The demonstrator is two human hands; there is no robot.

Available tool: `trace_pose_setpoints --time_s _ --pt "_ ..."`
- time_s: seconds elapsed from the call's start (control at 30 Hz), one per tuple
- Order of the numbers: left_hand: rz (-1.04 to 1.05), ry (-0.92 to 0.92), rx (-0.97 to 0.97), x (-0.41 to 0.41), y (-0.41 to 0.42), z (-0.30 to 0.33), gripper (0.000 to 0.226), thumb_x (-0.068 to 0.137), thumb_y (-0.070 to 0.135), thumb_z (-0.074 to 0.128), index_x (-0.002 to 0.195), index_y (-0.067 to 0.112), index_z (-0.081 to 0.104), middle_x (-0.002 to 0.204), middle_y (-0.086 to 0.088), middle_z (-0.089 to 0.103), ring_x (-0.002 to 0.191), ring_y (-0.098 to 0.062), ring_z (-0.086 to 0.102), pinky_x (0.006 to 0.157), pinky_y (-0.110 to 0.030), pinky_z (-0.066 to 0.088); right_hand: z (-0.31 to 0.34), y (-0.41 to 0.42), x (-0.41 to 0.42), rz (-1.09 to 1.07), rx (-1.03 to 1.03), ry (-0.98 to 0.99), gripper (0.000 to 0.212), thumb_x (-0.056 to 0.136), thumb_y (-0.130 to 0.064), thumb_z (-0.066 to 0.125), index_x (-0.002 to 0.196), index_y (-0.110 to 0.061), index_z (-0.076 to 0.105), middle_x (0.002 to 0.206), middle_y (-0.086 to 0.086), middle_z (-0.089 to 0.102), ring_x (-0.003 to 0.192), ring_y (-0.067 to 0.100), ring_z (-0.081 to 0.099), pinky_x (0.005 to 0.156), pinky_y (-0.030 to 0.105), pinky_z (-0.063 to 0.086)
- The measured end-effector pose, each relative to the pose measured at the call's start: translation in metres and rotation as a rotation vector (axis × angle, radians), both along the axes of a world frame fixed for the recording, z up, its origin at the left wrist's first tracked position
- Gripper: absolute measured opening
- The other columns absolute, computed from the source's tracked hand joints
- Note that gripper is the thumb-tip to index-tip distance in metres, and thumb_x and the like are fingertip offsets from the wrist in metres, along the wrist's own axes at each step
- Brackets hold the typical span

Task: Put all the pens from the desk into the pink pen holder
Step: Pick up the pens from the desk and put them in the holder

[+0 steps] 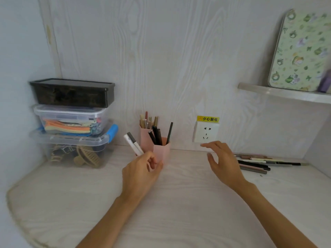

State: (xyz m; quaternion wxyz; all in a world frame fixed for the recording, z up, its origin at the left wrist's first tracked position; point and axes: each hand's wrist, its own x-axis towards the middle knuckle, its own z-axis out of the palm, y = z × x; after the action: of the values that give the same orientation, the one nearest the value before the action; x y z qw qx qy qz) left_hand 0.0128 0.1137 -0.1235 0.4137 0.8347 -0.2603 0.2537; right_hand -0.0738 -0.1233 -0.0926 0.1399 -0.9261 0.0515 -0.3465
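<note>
The pink pen holder [161, 152] stood upright by the wall, several dark pens inside. Two white pens [133, 143] angled up-left beside it. More pens [259, 162] lay flat, well right.

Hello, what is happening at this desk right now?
A person is collecting pens into the pink pen holder, which already holds several dark pens. The left hand grips two white pens beside the holder. The right hand is open and empty, above the desk. A group of pens lies on the desk to the right, not yet collected.
</note>
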Motion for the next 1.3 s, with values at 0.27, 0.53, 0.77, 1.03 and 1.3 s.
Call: trace_pose_setpoints --time_s 0.27,0.53,0.77,1.03,1.3 --pt "-0.32 0.057 0.253 -0.034 -0.099 0.017 0.01 0.089 0.043 0.055 0.095 0.038 0.06 0.093 0.022 0.063 0.084 0.005 0.057 0.069 -0.018 0.046 -0.023 -0.097 -0.06 -0.434 0.126 0.086 0.038 0.08 0.006 0.052 0.11 -0.013 0.064 0.109 0.014 0.064 0.106 0.033 0.054 0.088 0.042 0.045" --pt "-0.416 0.094 0.516 -0.046 -0.201 -0.001 0.036 0.095 0.028 0.041 0.132 0.027 0.046 0.131 0.003 0.052 0.121 -0.019 0.041 0.097 -0.032 0.035 -0.037 -0.116 -0.067 -0.442 0.199 0.179 0.028 0.087 -0.009 0.049 0.11 -0.019 0.062 0.117 0.006 0.059 0.114 0.025 0.047 0.095 0.037 0.04" --pt "-0.364 0.073 0.5 -0.039 -0.218 -0.009 0.024 0.093 0.039 0.046 0.112 0.027 0.054 0.114 0.005 0.055 0.111 -0.019 0.045 0.089 -0.031 0.035 -0.041 -0.121 -0.063 -0.435 0.193 0.278 0.025 0.085 -0.024 0.052 0.109 -0.023 0.058 0.117 0.0 0.045 0.118 0.02 0.036 0.102 0.031 0.025" --pt "-0.44 0.103 0.508 -0.032 -0.214 -0.001 0.024 0.091 0.037 0.05 0.112 0.027 0.052 0.115 0.005 0.053 0.108 -0.018 0.046 0.086 -0.031 0.04 -0.04 -0.116 -0.065 -0.28 0.221 0.28 0.017 0.081 -0.027 0.057 0.098 -0.028 0.057 0.099 -0.01 0.042 0.103 0.011 0.036 0.083 0.024 0.024" --pt "-0.465 0.167 0.409 -0.034 -0.166 0.003 0.014 0.092 0.04 0.05 0.098 0.03 0.058 0.098 0.013 0.059 0.092 -0.007 0.05 0.071 -0.02 0.037 -0.036 -0.113 -0.067 -0.168 0.166 0.25 0.017 0.085 -0.037 0.061 0.099 -0.035 0.069 0.089 -0.019 0.058 0.093 0.01 0.049 0.082 0.026 0.039"
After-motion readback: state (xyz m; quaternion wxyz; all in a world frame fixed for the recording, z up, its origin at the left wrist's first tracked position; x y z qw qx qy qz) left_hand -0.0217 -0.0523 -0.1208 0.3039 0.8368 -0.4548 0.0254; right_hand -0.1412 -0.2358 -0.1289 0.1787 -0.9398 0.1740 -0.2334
